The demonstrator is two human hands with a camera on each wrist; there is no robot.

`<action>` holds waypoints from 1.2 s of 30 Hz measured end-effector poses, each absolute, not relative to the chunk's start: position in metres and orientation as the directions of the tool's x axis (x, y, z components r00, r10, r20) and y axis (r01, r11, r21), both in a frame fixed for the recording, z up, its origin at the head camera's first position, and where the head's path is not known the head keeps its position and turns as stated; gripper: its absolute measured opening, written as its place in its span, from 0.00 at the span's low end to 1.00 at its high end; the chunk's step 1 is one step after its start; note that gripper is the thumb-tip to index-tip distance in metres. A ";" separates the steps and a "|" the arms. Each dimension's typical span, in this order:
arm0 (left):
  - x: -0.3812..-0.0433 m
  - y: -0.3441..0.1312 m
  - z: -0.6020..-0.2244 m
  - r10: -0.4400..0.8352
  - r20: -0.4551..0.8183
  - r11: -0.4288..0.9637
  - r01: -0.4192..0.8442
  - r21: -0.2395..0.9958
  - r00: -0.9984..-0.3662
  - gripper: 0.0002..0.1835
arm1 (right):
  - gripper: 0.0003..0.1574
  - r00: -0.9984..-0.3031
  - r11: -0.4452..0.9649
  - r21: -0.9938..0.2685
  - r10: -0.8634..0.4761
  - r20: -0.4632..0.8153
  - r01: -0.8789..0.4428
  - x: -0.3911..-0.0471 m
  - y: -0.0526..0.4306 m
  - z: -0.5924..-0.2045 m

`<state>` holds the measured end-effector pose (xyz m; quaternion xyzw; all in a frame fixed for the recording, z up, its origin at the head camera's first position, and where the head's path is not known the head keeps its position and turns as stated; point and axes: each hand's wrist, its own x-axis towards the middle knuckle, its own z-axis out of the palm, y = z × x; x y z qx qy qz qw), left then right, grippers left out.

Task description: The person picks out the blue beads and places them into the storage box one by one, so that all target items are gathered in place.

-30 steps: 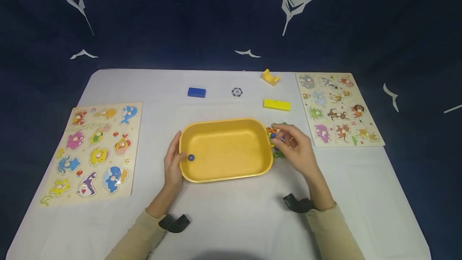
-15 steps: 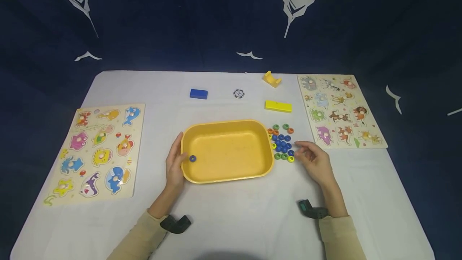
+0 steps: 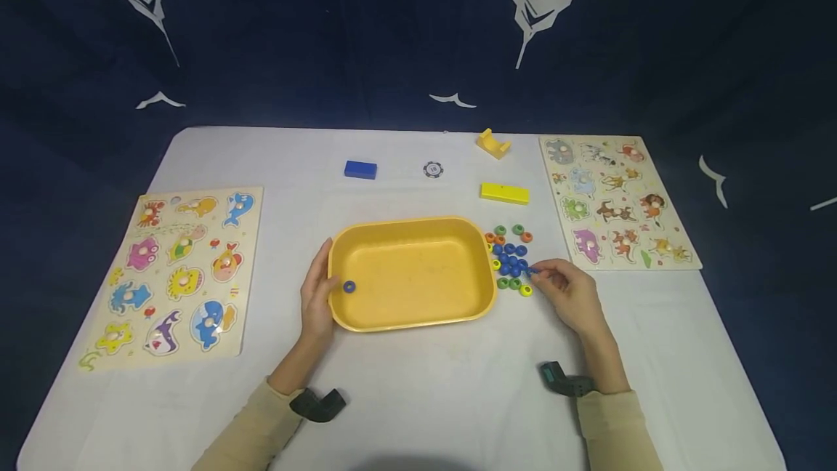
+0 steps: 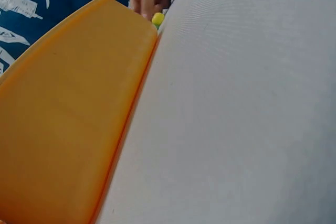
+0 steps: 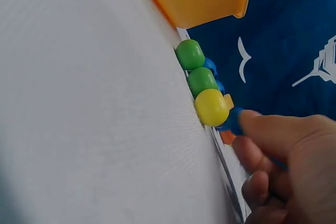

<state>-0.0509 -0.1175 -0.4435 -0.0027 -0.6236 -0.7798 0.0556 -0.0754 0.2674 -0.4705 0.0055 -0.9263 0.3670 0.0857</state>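
A yellow plastic tray lies in the middle of the table in the head view. My left hand holds its left end, thumb at the rim and fingers along the outer wall. Inside the tray, close to that thumb, is one blue bead. Beyond the right end sits a cluster of beads in blue, green, orange and yellow. At the cluster's right side my right hand pinches a blue bead between thumb and forefinger. A yellow bead and a green bead stand close by in the right wrist view.
Animal puzzle boards lie left and right. Along the back are a blue block, a poker chip, a yellow block and a yellow curved piece. A dark curtain hangs behind the table.
My right hand has moved right and back from above the beads to the cluster's right side, and has now taken hold of a blue bead there. The left hand stays on the tray.
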 end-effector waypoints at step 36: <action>-0.058 -0.124 -0.469 -0.089 0.138 -0.244 0.156 0.957 -0.986 0.31 | 0.08 -0.837 0.682 -0.618 -0.542 -0.069 -0.391 -0.117 0.020 -0.432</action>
